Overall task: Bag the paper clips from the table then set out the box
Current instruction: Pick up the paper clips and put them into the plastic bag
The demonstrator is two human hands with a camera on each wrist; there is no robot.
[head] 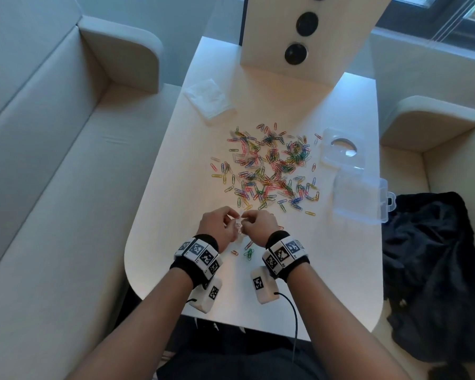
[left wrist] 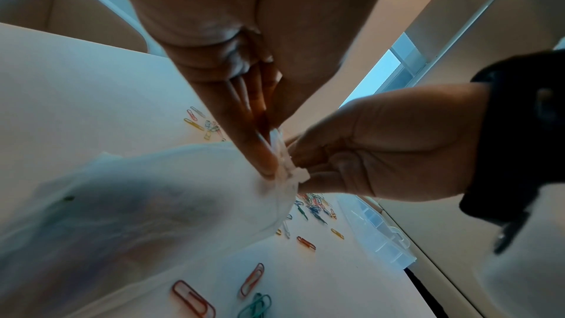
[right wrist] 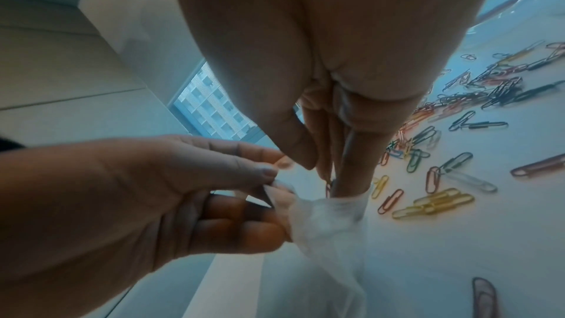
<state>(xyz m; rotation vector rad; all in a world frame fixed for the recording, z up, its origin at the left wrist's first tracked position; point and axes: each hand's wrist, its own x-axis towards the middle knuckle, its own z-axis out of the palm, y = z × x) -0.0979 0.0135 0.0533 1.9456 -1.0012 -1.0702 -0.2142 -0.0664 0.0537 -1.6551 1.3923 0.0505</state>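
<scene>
Many coloured paper clips (head: 269, 171) lie scattered over the middle of the white table (head: 176, 165). Near the table's front I hold a small clear plastic bag (head: 239, 227) between both hands. My left hand (head: 231, 218) pinches one side of the bag's top edge (left wrist: 282, 154). My right hand (head: 250, 217) pinches the other side, with one fingertip (right wrist: 347, 185) at the bag mouth (right wrist: 330, 207). The bag (left wrist: 137, 202) hangs down to the table, blurred. The clear plastic box (head: 359, 198) lies open at the right edge, its lid (head: 343, 149) behind it.
A stack of clear bags (head: 209, 98) lies at the back left. A white upright panel (head: 299, 37) with black discs stands at the far end. A few clips (head: 248, 253) lie under my wrists. Beige sofas flank the table; a black garment (head: 433, 270) is on the right one.
</scene>
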